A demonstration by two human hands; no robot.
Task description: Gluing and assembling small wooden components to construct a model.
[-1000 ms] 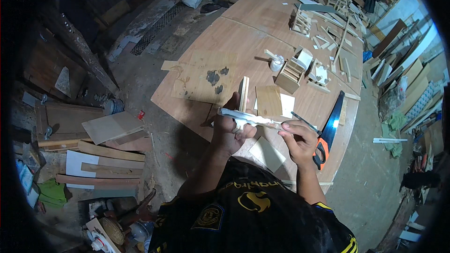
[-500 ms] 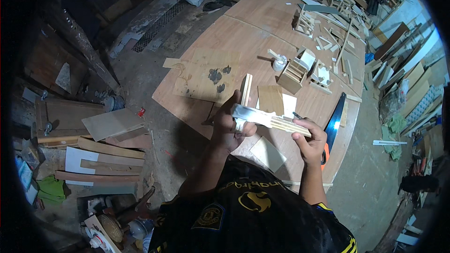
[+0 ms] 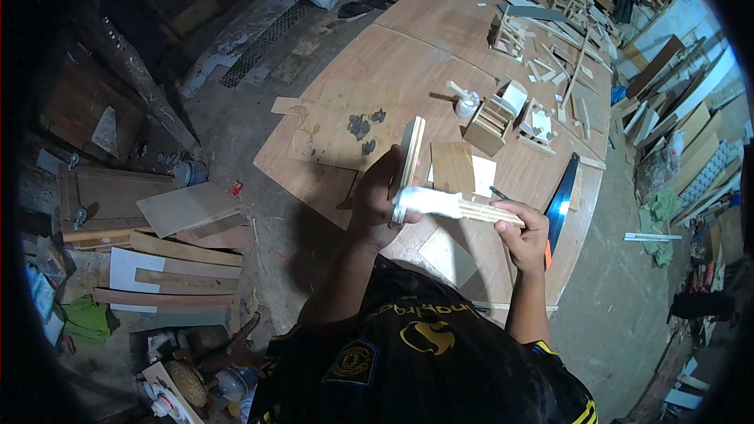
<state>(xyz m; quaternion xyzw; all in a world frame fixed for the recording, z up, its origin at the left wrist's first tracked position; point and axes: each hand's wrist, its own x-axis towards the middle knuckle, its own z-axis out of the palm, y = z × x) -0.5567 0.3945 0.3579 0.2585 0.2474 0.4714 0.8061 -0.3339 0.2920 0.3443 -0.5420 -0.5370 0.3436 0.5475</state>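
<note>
My left hand point(image 3: 375, 192) is closed round a plywood piece point(image 3: 412, 153) that stands up from its grip, layered edge showing. In my right hand point(image 3: 525, 234), thumb and fingers pinch the right end of a second plywood strip point(image 3: 491, 213). That strip runs across to my left hand. White material point(image 3: 428, 201), which looks like glue, covers its left part. The two pieces meet near a right angle at my left hand; whether they touch is hard to tell. Below them on the table lie a brown wood panel point(image 3: 453, 167) and a pale board point(image 3: 449, 255).
On the large wooden table point(image 3: 314, 188) stand a white jar point(image 3: 466, 104) with a stick on it and a small wooden box point(image 3: 491, 126). A handsaw point(image 3: 560, 200) lies at the right edge. Stained plywood point(image 3: 338, 122) lies left. Boards point(image 3: 188, 208) are piled on the floor.
The plywood piece in my left hand has turned more upright and shows more of its edge. The whitened strip's left end has shifted slightly right and down. Both hands keep their grip.
</note>
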